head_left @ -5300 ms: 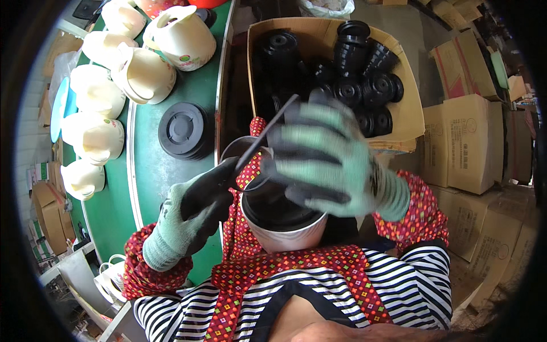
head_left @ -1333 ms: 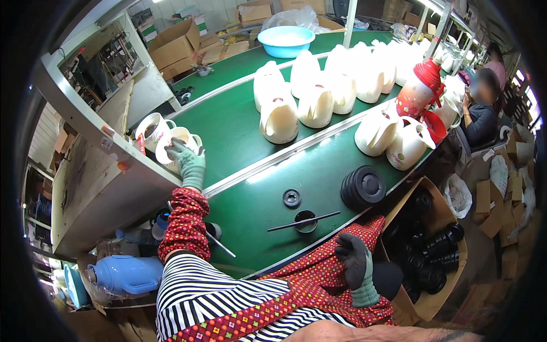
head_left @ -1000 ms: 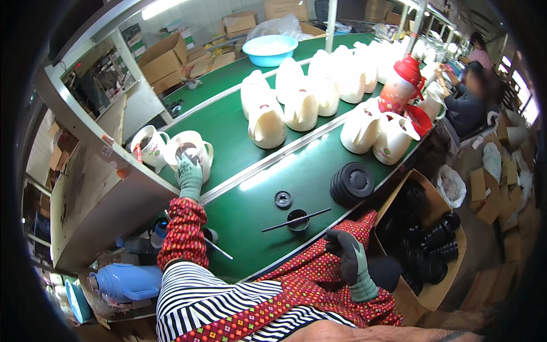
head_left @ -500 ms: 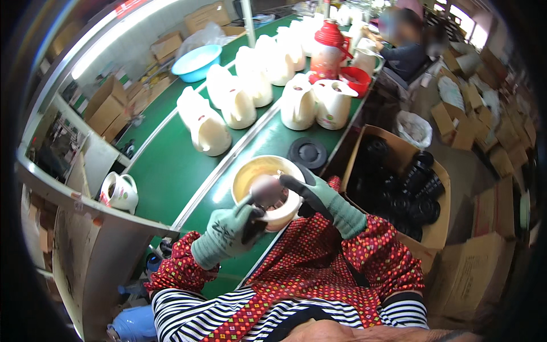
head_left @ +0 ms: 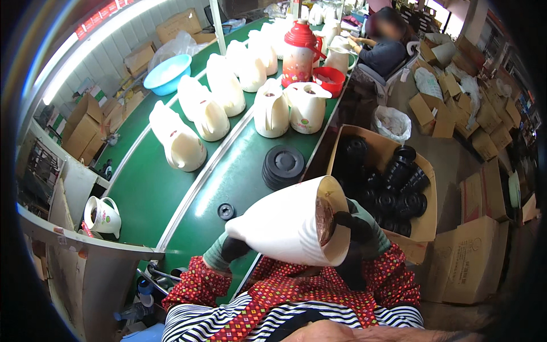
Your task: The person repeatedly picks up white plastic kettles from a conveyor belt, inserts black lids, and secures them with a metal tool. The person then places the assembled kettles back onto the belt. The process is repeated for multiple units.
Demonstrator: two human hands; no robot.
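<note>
A smooth cream plastic jug shell, tapered and lying on its side, is held above the person's lap at the edge of the green conveyor belt. Its wide open end faces right, showing a coppery liner inside. The right hand, in a knit glove with dark palm coating, clasps that rim. The left hand, gloved alike, grips the narrow end from beneath. Just beyond sit a stack of ribbed black discs, a small black cap and a cardboard box of black parts.
</note>
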